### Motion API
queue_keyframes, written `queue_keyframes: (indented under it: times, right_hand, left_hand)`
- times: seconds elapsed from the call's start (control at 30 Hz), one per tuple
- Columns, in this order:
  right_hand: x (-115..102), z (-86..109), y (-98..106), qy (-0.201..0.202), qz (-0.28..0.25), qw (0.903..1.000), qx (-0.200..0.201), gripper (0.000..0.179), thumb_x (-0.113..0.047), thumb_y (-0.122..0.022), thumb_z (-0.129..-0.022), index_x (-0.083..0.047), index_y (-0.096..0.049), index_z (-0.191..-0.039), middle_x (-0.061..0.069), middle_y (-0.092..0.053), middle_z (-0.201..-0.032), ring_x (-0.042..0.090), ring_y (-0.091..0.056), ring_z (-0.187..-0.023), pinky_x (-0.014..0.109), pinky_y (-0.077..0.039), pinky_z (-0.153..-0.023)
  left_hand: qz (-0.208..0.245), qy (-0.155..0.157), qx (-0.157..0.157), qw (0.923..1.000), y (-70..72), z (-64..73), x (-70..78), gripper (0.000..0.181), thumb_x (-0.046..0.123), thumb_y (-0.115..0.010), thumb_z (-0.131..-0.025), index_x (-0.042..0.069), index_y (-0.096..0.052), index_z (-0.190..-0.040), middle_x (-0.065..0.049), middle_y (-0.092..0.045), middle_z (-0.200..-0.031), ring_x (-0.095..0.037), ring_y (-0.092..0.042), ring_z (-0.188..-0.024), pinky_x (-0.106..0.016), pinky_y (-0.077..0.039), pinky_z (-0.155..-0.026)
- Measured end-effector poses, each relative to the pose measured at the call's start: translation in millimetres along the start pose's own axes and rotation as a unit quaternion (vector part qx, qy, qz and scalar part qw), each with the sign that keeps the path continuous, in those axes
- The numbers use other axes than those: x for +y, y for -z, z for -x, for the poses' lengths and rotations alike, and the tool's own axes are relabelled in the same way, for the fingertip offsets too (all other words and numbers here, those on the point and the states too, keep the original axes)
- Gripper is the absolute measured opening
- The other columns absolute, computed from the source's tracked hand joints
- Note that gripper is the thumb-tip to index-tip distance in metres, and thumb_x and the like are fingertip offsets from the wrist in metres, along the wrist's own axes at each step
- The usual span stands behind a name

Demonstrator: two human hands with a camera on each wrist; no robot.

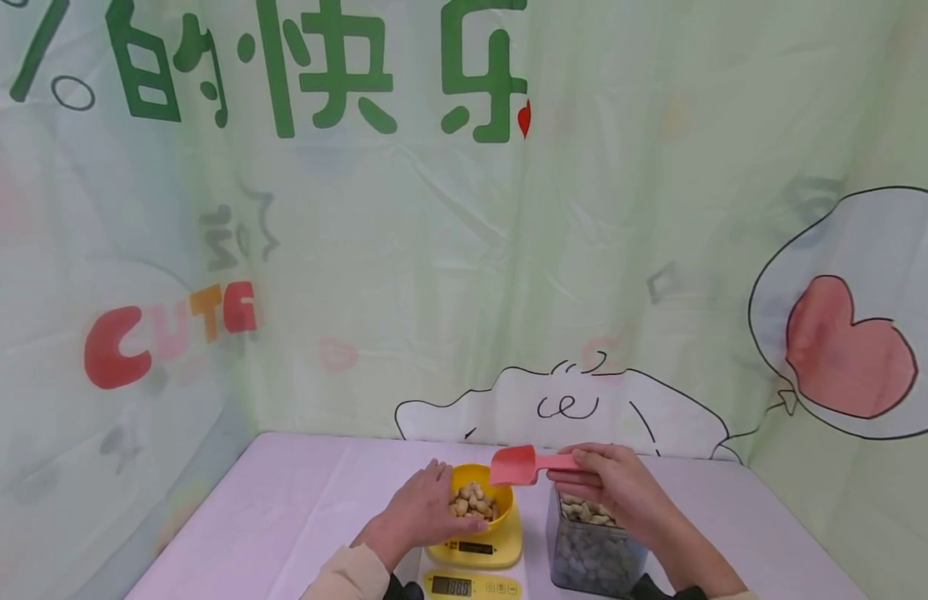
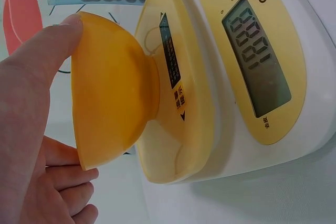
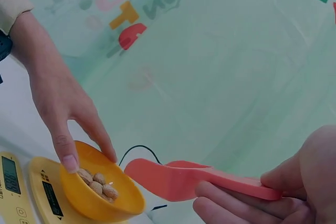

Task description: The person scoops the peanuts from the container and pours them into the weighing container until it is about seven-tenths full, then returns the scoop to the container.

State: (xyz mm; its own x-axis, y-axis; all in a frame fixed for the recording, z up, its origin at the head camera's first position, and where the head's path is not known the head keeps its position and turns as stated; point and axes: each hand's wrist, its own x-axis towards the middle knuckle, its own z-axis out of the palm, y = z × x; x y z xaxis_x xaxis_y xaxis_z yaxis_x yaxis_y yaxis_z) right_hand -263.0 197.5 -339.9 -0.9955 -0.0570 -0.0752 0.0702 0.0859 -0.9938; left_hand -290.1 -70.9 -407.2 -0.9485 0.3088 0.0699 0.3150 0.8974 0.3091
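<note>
My left hand (image 1: 419, 508) holds the rim of a yellow bowl (image 2: 107, 95), thumb on one side and fingers on the other. Light brown nuts (image 1: 473, 502) lie in the bowl, which sits on the yellow platform of a kitchen scale (image 2: 181, 150). In my right hand (image 1: 617, 487) is a pinkish-red scoop (image 1: 513, 466), gripped by its handle between thumb and fingers. The scoop is level beside the bowl's right rim, above the table; no nuts show in it. Below the right hand stands a clear square container (image 1: 595, 560) of nuts, partly covered by the hand and forearm.
The scale's digital display (image 2: 257, 59) faces me at its near end; its digits are lit. A pale lilac cloth (image 1: 306, 492) covers the table. A printed curtain (image 1: 449, 275) hangs behind the table and along both sides.
</note>
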Motion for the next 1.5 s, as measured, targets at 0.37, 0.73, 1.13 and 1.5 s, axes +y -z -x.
queue_keyframes:
  times: [0.37,0.73,1.13,1.5]
  right_hand:
    - [-1.6,6.3,22.7,0.02,-0.033,0.9986,-0.037,0.043,-0.016,-0.044,-0.106,0.015,-0.045,-0.135,0.017,-0.072,-0.114,0.03,-0.073,-0.103,0.039,-0.059,-0.088]
    - [-3.0,13.7,51.4,0.017,-0.075,0.9965,-0.033,0.049,-0.018,-0.046,-0.106,0.014,-0.037,-0.142,0.012,-0.073,-0.112,0.028,-0.074,-0.101,0.039,-0.058,-0.09]
    - [-2.5,23.7,85.8,0.011,-0.087,0.9961,-0.007,0.042,-0.018,-0.045,-0.106,0.01,-0.044,-0.138,0.005,-0.074,-0.106,0.025,-0.075,-0.098,0.039,-0.057,-0.091]
    - [2.4,29.9,107.9,-0.001,-0.068,0.9976,0.01,0.047,-0.018,-0.043,-0.107,0.013,-0.039,-0.141,0.006,-0.074,-0.105,0.025,-0.075,-0.097,0.038,-0.059,-0.088]
  left_hand:
    - [-0.001,-0.01,0.001,0.9999,0.9,1.2,0.9,0.106,0.075,-0.066,-0.076,-0.003,-0.043,-0.145,-0.021,-0.045,-0.15,-0.036,-0.042,-0.141,-0.049,-0.038,-0.116]
    - [0.007,-0.049,0.02,0.9986,5.7,-5.5,11.9,0.101,0.072,-0.06,-0.082,0.001,-0.038,-0.149,-0.018,-0.04,-0.155,-0.033,-0.039,-0.143,-0.047,-0.037,-0.117]
    - [0.009,-0.107,0.017,0.9941,19.4,-14.5,46.5,0.102,0.072,-0.058,-0.085,0.003,-0.03,-0.155,-0.015,-0.03,-0.161,-0.029,-0.03,-0.149,-0.045,-0.033,-0.12]
    - [0.021,-0.147,-0.002,0.9889,21.5,-20.9,73.6,0.096,0.068,-0.055,-0.09,0.005,-0.027,-0.156,-0.009,-0.029,-0.163,-0.025,-0.025,-0.152,-0.04,-0.03,-0.122]
